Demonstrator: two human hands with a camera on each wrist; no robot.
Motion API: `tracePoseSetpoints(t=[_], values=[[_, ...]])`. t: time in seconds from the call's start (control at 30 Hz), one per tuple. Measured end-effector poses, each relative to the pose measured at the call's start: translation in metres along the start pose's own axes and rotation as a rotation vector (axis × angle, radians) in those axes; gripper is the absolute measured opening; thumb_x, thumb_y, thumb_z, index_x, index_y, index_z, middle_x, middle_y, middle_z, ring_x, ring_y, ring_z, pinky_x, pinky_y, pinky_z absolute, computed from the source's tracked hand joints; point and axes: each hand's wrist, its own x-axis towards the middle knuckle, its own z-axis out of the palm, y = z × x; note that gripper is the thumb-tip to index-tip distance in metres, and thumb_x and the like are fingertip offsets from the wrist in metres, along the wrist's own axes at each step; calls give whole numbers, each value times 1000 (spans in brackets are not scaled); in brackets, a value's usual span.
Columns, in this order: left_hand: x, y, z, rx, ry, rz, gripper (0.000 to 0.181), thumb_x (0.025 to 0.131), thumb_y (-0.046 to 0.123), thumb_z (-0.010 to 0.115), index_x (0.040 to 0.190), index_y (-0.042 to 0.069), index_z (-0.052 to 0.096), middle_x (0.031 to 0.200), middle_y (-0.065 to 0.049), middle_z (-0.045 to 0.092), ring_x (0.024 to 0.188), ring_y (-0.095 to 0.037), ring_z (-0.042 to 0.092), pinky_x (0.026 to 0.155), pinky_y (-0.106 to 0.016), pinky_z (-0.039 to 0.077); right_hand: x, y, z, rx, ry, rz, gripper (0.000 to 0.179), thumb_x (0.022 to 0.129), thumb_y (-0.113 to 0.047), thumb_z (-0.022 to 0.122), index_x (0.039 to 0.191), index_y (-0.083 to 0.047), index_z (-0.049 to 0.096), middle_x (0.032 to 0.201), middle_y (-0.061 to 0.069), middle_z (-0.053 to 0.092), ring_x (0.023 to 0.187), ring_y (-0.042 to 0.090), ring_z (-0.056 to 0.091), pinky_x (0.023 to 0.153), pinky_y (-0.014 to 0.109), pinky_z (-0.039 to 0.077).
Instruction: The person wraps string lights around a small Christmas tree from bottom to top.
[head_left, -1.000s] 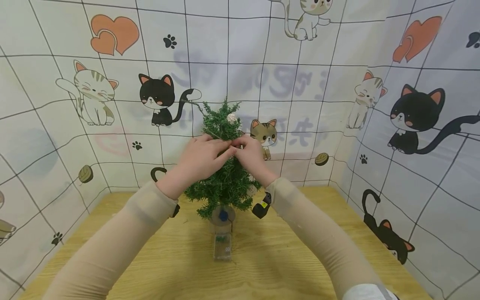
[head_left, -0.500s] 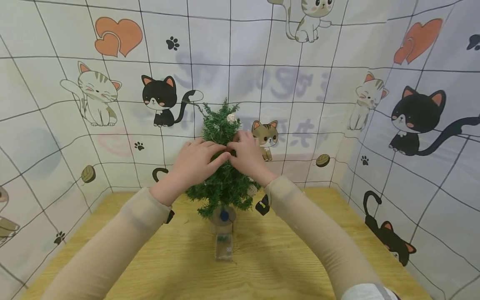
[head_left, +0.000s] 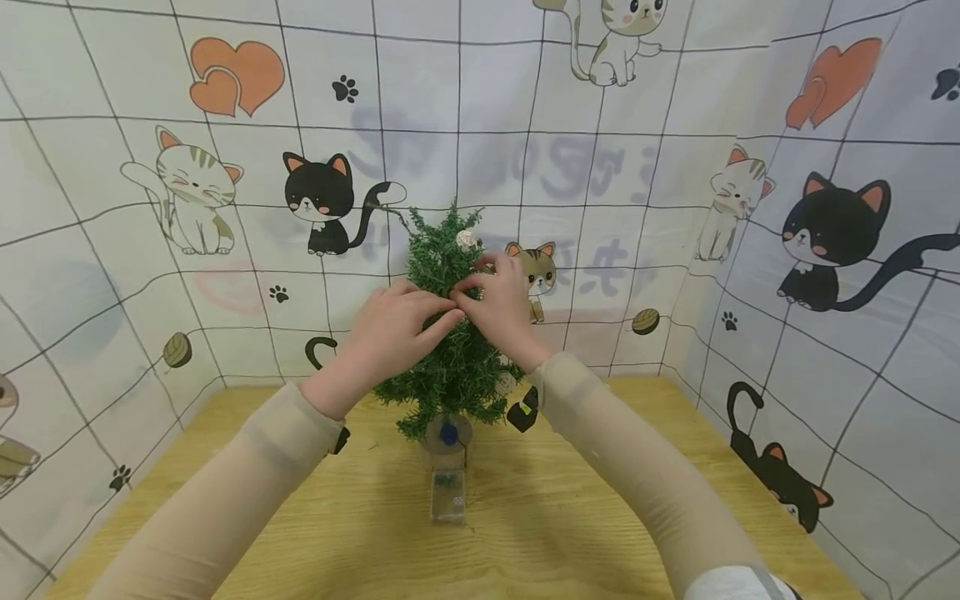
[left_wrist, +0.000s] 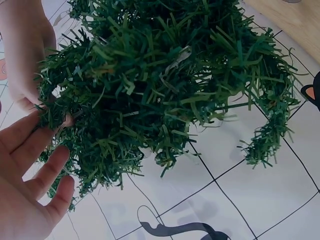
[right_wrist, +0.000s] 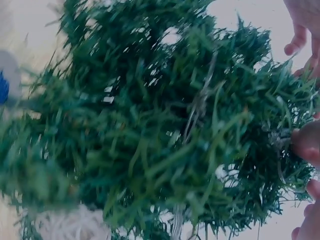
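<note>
A small artificial Christmas tree [head_left: 442, 375] stands upright in the middle of the head view, with both hands at its upper front. My left hand [head_left: 397, 325] brings thumb and forefinger together at the branches. In the left wrist view its other fingers [left_wrist: 49, 167] are spread beside the foliage. Opposite it, my right hand [head_left: 498, 304] pinches with thumb and forefinger, close against the left fingertips. The right wrist view shows a thin clear wire [right_wrist: 280, 137] at a fingertip; foliage partly hides the pinch. More clear wire [right_wrist: 192, 117] runs across the branches.
A white woven ball [head_left: 466, 240] sits near the treetop; another ball [head_left: 505, 382] is lower right. Below the tree, a clear box [head_left: 447, 497] lies on the wooden table [head_left: 570, 500]. A cat-print cloth [head_left: 600, 167] encloses the back and sides.
The left hand has drawn slightly left and down. The right hand's fingers have shifted at the branches, its outer fingers lifting. Both hands stay close together at the tree's upper front.
</note>
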Motion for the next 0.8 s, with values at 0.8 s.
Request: tracePoseSetpoints(t=[0.8], values=[[-2,-5,1,-4,80,88,42,100,45,49,128,17,65,121,-4,66,115,-28,56,102,-47,39,-12,14,-4,105,-42,25,14,89,-24,73,94,-11,77,129,13,49,118,31,39,98,50,30]])
